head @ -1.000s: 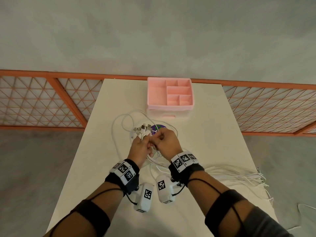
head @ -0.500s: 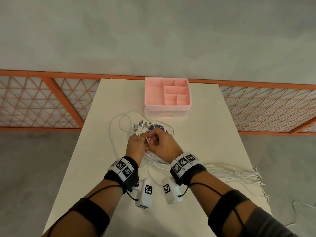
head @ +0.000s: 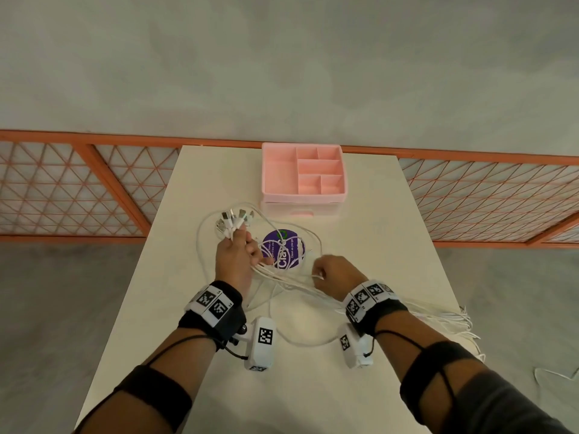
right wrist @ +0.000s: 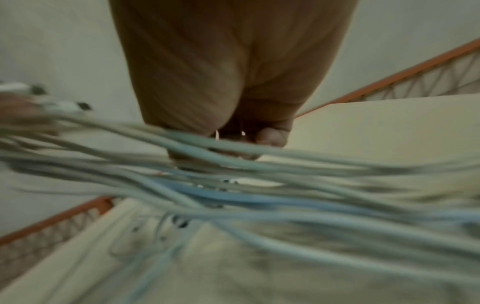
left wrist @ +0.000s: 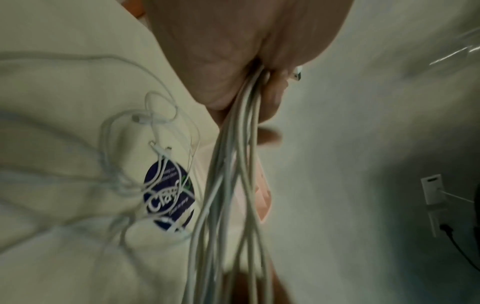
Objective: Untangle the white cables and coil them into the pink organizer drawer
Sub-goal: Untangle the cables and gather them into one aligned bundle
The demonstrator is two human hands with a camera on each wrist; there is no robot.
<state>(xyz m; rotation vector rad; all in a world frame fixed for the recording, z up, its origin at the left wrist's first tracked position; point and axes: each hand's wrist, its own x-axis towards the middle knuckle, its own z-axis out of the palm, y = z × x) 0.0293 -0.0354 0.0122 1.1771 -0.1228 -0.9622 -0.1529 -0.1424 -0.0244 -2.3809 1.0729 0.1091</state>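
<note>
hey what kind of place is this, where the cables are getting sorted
Probably a staged recording or workshop space rather than a home. A plain cream table stands on a bare grey concrete floor, with an orange-framed lattice barrier behind it. The table holds only white cables and a pink organizer.

Cream table (head: 360, 252): pink organizer (head: 304, 173), white cables (head: 300, 339), purple sticker (head: 293, 245).

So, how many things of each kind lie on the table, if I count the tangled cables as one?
Pink organizer: 1
Purple round label: 1
White cable tangle: 1 (single cables too tangled to count)
Total: 3
</note>
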